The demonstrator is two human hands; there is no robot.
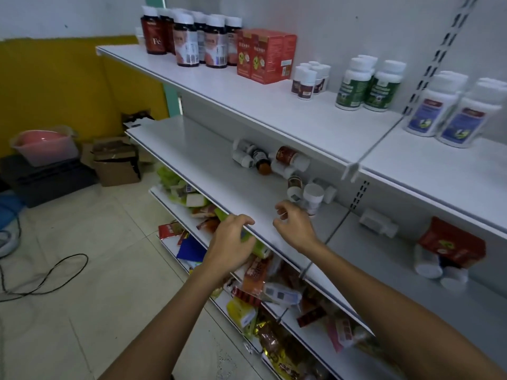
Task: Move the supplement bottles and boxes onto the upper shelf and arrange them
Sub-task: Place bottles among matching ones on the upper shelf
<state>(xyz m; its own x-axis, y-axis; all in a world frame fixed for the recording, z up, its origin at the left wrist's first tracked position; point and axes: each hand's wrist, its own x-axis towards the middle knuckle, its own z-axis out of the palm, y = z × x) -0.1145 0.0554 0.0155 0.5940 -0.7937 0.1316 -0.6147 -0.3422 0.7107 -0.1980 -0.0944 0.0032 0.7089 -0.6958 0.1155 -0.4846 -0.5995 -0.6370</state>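
Just beyond right fingers [282, 207], white-capped bottle [313, 197].

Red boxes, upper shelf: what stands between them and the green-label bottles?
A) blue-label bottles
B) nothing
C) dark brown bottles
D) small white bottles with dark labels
D: the small white bottles stand in the gap between the red boxes and the green-label bottles on the upper shelf.

Open shelf front [197, 165], toppled bottles [285, 160] behind
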